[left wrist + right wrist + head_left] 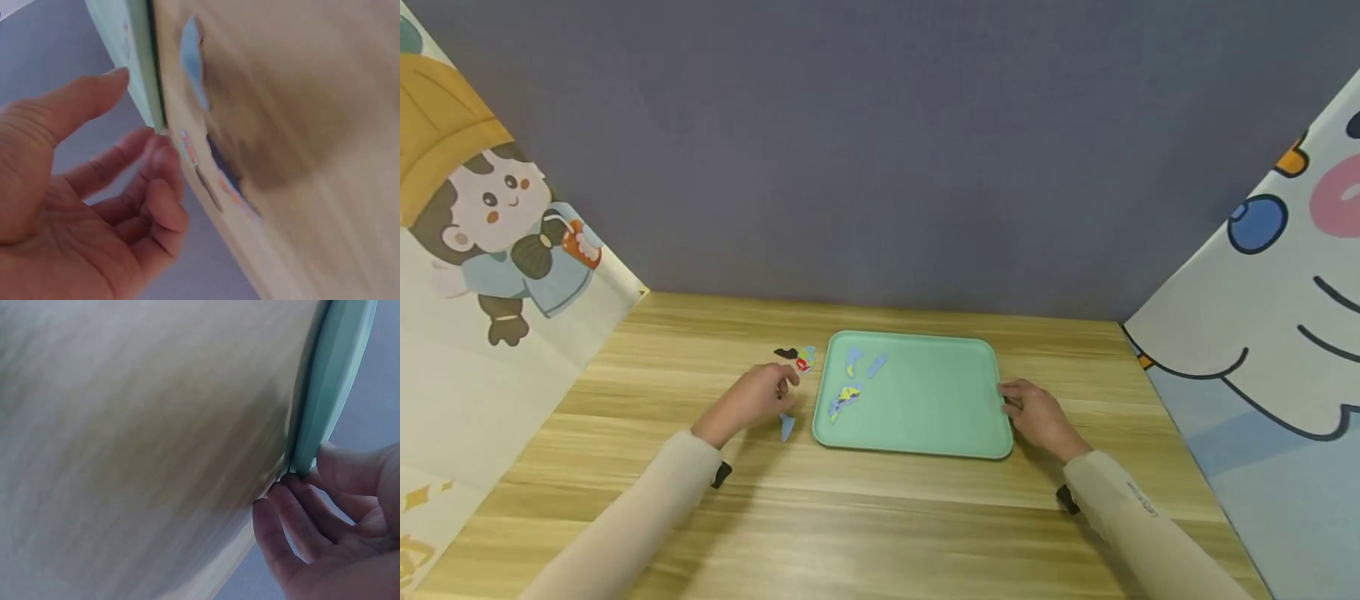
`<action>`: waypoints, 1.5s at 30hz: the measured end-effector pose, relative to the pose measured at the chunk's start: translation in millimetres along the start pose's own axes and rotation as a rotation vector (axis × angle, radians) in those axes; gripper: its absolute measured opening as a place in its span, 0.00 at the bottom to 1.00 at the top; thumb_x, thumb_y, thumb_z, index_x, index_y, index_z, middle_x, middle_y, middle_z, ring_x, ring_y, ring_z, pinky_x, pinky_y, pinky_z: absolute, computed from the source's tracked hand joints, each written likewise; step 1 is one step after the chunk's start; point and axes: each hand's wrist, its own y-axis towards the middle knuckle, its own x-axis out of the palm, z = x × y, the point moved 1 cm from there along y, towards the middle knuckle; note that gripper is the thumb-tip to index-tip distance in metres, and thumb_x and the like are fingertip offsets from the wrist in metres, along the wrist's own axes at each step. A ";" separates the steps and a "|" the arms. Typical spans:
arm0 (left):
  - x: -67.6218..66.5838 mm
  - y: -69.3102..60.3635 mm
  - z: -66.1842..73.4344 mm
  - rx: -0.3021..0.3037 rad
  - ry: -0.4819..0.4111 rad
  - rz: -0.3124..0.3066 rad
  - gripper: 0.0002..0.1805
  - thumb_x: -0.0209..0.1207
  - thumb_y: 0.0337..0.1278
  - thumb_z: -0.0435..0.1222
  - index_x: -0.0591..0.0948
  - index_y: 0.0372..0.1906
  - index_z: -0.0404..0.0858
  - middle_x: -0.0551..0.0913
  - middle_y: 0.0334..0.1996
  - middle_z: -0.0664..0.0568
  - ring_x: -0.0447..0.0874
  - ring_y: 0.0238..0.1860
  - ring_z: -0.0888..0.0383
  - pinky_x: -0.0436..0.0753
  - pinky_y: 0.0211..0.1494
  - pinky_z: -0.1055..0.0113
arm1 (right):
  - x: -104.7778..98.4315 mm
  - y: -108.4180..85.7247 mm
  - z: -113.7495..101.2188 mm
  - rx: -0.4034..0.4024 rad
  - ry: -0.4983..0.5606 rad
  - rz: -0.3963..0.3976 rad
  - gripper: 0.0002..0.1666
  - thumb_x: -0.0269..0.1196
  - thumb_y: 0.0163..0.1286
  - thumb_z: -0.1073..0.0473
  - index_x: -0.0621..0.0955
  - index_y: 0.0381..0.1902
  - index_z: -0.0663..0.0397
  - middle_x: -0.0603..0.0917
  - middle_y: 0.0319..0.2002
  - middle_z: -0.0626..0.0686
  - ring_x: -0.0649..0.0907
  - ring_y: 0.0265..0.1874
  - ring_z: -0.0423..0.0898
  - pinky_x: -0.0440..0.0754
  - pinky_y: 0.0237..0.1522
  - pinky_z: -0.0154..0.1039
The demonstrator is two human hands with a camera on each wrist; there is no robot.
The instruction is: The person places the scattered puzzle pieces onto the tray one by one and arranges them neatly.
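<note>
My left hand [763,395] hovers just left of the green tray [940,392], thumb apart from loosely bent fingers, with nothing in its grasp. Around it on the table lie flat, irregular cut-out pieces: a light blue piece [787,427], a dark piece [786,353] and a red-and-green piece [806,358]. A dark-and-orange piece [231,181] shows near the fingers in the left wrist view; the hand mostly hides it in the head view. My right hand [1036,414] holds the tray's right edge, its thumb [350,467] against the rim and fingers at the side and below.
On the tray's left part lie a yellow-and-blue piece [847,395], a blue-and-yellow piece [853,360] and a narrow blue piece [877,366]. The wooden table [865,525] meets a grey panel [880,167] behind, with cartoon-printed walls at both sides.
</note>
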 end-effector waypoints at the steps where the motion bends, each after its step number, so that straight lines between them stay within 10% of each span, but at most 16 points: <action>1: 2.9 -4.3 -2.3 -0.035 0.002 -0.009 0.17 0.65 0.51 0.33 0.80 0.45 0.29 0.77 0.26 0.51 0.73 0.26 0.58 0.75 0.31 0.64 | -0.3 -0.2 0.0 0.000 0.001 0.000 0.24 0.58 0.67 0.68 0.72 0.60 0.70 0.72 0.59 0.64 0.70 0.58 0.64 0.69 0.56 0.57; 12: 30.9 -18.6 -8.5 -0.101 0.011 -0.023 0.13 0.67 0.41 0.26 0.80 0.37 0.34 0.76 0.23 0.53 0.73 0.27 0.58 0.75 0.30 0.65 | 0.2 -1.5 2.3 -0.004 0.018 0.014 0.23 0.58 0.67 0.68 0.72 0.60 0.70 0.72 0.59 0.65 0.70 0.58 0.65 0.69 0.56 0.58; 27: 35.0 -19.6 -0.6 -0.081 0.019 0.047 0.14 0.66 0.40 0.24 0.77 0.37 0.33 0.77 0.24 0.51 0.74 0.28 0.56 0.77 0.31 0.63 | 1.2 0.2 2.2 -0.007 0.022 0.016 0.23 0.58 0.67 0.69 0.72 0.59 0.70 0.73 0.58 0.64 0.71 0.57 0.64 0.70 0.55 0.57; 34: 28.6 -20.9 1.6 0.042 -0.016 0.177 0.13 0.67 0.39 0.23 0.77 0.32 0.35 0.79 0.26 0.52 0.78 0.29 0.59 0.79 0.33 0.68 | 0.9 -0.2 2.5 -0.007 0.014 0.023 0.23 0.58 0.66 0.69 0.73 0.59 0.70 0.73 0.58 0.64 0.72 0.56 0.63 0.72 0.54 0.56; 45: 41.9 0.1 41.2 0.159 0.006 0.165 0.11 0.65 0.41 0.25 0.80 0.34 0.36 0.79 0.25 0.53 0.77 0.29 0.59 0.77 0.33 0.65 | 0.4 -0.1 -0.3 -0.005 0.033 0.015 0.23 0.58 0.67 0.69 0.72 0.59 0.70 0.73 0.58 0.64 0.72 0.56 0.63 0.72 0.53 0.56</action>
